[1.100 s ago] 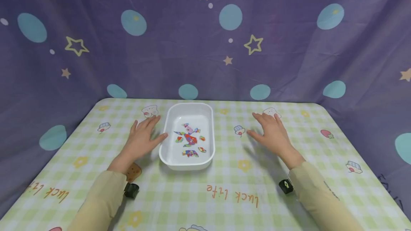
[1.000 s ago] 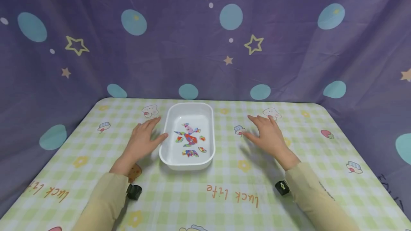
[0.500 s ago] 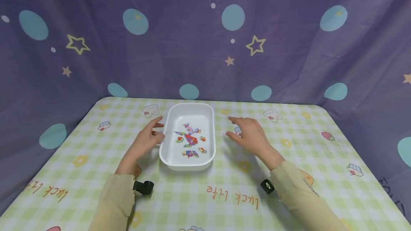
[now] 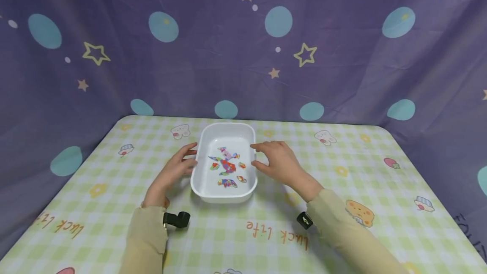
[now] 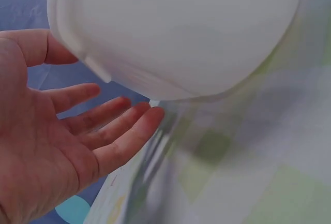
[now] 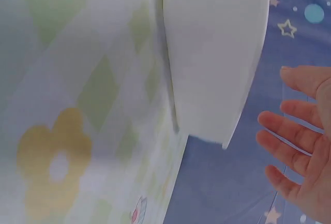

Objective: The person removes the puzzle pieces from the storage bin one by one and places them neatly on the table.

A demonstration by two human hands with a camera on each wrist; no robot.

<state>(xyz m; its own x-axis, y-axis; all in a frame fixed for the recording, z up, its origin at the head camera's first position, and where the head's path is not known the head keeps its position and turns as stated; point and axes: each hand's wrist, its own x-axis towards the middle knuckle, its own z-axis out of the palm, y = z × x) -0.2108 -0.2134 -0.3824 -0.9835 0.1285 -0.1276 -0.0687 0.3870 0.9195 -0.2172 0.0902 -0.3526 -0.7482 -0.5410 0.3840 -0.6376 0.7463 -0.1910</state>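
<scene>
A white rectangular tray (image 4: 223, 199) with rounded corners stands on the table. On its floor lie several flat, brightly coloured cut-out pieces, among them a larger red one (image 4: 229, 166) and a multicoloured one (image 4: 227, 183). My left hand (image 4: 172, 173) is at the tray's left side, fingers loosely spread; in the left wrist view its thumb (image 5: 59, 53) reaches the rim, and contact is hard to tell. Beside the right rim is my right hand (image 4: 280, 163), fingers relaxed. The right wrist view shows a gap between its fingertips and the tray wall (image 6: 214, 53).
A green-and-white checked cloth (image 4: 213, 240) with printed cartoon figures covers the table. Behind it hangs a purple curtain (image 4: 213, 62) with stars and blue dots. Each wrist wears a black strap device, one left (image 4: 179, 220) and one right (image 4: 305, 220).
My right hand has moved left across the table to the tray's right rim. My left hand has turned and drawn its fingers in at the left side. The tray and pieces stay put.
</scene>
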